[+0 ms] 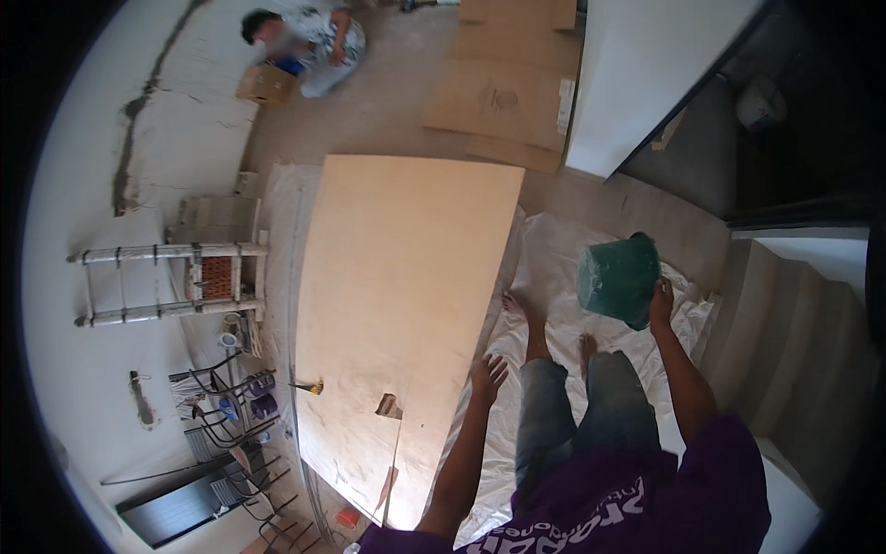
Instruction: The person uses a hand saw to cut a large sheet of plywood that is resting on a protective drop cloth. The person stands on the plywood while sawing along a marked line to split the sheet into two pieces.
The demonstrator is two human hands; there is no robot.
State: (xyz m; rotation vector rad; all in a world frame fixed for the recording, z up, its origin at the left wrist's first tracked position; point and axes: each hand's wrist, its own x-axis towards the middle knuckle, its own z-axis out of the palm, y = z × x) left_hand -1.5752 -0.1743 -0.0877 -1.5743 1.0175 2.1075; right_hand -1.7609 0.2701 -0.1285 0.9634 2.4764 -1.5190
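Note:
My right hand [662,301] grips the rim side of a green plastic bucket [616,280], which is tilted on its side to my right and smeared with pale marks. My left hand [489,377] is held out with its fingers apart, beside the right edge of a large plywood sheet [406,268], and holds nothing. Near its lower end the sheet has a small rectangular cut-out [389,405], with a line or slit running down from it. A small yellow-and-black tool [312,388] rests at the sheet's left edge; its kind is unclear.
Wrinkled pale plastic sheeting [544,249] covers the floor at my feet. Brown cardboard [503,92] lies beyond. Steps [784,332] rise at right. A ladder-like frame [171,282] and stacked chairs [245,397] stand left. Another person [323,46] crouches far left beside a carton [266,83].

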